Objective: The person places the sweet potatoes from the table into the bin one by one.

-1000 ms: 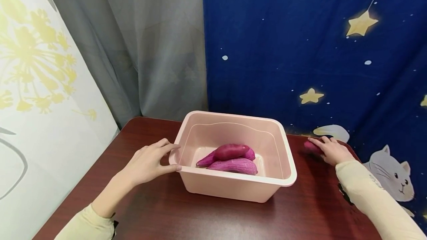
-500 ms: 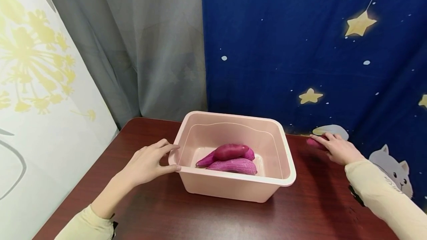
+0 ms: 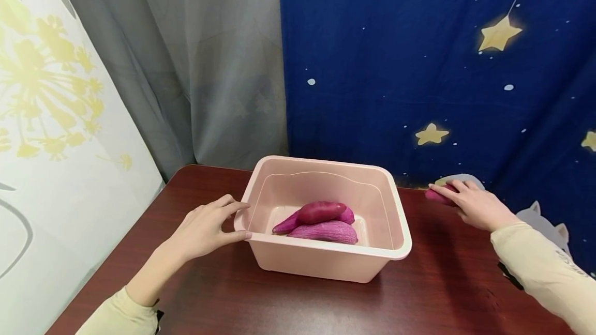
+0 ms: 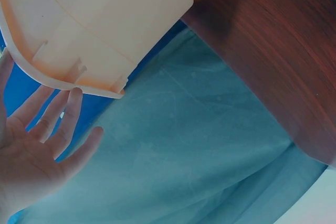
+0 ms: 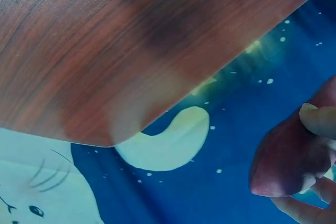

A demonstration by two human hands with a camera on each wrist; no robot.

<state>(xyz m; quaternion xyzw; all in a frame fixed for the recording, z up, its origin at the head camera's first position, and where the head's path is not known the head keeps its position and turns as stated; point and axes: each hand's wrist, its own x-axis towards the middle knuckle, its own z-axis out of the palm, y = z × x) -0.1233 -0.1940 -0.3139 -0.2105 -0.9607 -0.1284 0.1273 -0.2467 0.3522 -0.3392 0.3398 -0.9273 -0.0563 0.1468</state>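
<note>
A pink plastic basin [image 3: 316, 260] stands on the table. Inside it, a smooth dark-red sweet potato [image 3: 321, 212] lies over a brighter purple one [image 3: 286, 225], which it partly hides. In front of these lies a wrinkled purple sweet potato [image 3: 328, 231]. My left hand [image 3: 200, 229] rests at the basin's left front corner, its thumb and spread fingers right at the rim; the left wrist view shows the fingertips along that rim. Over the table's far right, my right hand [image 3: 479, 206] grips another sweet potato [image 5: 291, 150] between thumb and fingers, above the tabletop.
The reddish-brown wooden table [image 3: 223, 299] reaches back to a grey curtain [image 3: 237, 66] and a blue starry curtain [image 3: 372, 66]. On the left hangs a white cloth [image 3: 70, 195] with a yellow flower print.
My right hand has lifted the sweet potato off the table at the far right, and the forearm has swung to the right. The left hand and basin stay as they were.
</note>
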